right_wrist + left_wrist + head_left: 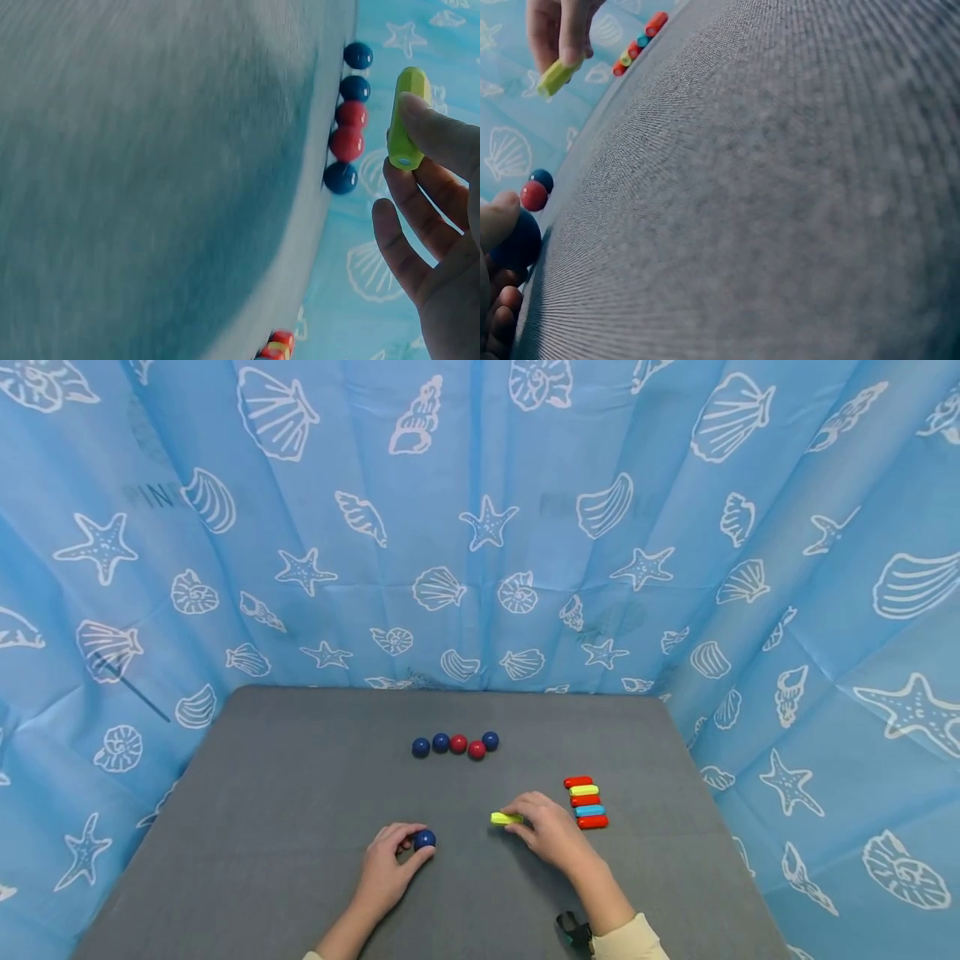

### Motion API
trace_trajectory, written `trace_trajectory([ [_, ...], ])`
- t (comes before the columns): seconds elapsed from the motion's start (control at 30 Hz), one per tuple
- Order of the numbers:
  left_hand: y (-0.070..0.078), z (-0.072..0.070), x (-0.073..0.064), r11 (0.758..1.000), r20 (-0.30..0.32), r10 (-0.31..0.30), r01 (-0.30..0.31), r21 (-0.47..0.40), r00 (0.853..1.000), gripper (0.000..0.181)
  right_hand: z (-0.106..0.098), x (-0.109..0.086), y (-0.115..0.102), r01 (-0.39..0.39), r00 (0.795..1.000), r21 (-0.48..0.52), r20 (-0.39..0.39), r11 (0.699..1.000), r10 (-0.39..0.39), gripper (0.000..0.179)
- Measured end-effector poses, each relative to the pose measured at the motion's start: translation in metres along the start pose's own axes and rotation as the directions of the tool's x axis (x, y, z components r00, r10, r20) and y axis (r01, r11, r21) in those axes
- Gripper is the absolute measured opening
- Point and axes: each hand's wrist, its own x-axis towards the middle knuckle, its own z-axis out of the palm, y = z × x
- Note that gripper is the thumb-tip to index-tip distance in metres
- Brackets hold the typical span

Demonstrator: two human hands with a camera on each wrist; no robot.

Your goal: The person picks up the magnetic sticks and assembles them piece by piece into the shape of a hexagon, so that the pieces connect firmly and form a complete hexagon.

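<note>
Gripping left hand [392,866]: we see fingers round a blue ball [425,838], low at the worktop [300,777].
Right hand [551,831]: fingers pinch a yellow stick [502,818] above the worktop.
Stick column [586,801]: five, right of that hand.
Ball row [458,744]: five, beyond both hands.

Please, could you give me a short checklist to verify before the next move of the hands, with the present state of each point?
1. Left hand grips the blue ball: ok.
2. Right hand pinches the yellow stick: ok.
3. Yellow stick lifted off the table: ok, the left wrist view shows it raised.
4. Blue ball lifted off the table: cannot tell.
5. Row of five balls straight: not ok, the right-hand red ball sits nearer the person than its neighbours.
6. Row of five sticks lying side by side: ok.
</note>
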Motion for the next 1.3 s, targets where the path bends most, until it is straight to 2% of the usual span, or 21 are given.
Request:
trace_trajectory([
  [0.33,-0.001,0.000,-0.001,1.000,0.005,0.010,-0.010,0.026,1.000,0.032,0.015,0.017,-0.020,0.042,0.997,0.002,0.065,0.999,-0.042,0.022],
  [0.6,-0.004,0.005,0.000,0.997,-0.060,0.065,-0.063,0.034,0.996,0.032,0.028,0.030,-0.031,0.081,0.985,0.020,0.151,0.997,-0.083,0.021],
  [0.9,-0.003,0.003,-0.003,0.998,-0.053,0.055,-0.054,0.019,0.997,0.030,0.044,0.038,-0.035,0.091,0.971,0.074,0.216,0.993,-0.105,0.020],
  [1.3,-0.001,0.002,-0.004,0.998,-0.041,0.057,-0.056,0.014,0.998,0.031,0.048,0.045,-0.042,0.124,0.952,0.103,0.269,0.987,-0.148,0.018],
])
